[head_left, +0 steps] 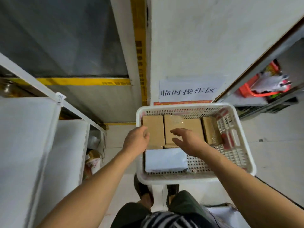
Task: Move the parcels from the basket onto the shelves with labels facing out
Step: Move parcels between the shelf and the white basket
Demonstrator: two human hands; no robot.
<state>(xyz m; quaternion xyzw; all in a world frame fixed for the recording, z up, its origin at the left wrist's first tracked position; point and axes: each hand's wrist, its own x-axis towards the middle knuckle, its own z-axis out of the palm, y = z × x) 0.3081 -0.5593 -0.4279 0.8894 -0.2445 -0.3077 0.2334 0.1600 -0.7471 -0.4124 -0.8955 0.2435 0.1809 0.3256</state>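
A white slotted basket (243, 145) stands on the floor in front of me. Inside lie three brown cardboard parcels: one at the left (154, 129), a wider one in the middle (189, 124) and a narrow one at the right (211, 130). A white bagged parcel (166, 159) lies nearer to me. My left hand (136, 141) hovers at the basket's left rim beside the left box, fingers loosely curled, holding nothing. My right hand (189, 140) reaches over the middle box with fingers spread, holding nothing.
White shelves (29, 145) stand at my left, with packets on a low level (93, 160). A shelf at the right holds a red basket (256, 89). A paper sign (187, 92) hangs on the wall behind the white basket. My feet stand just behind it.
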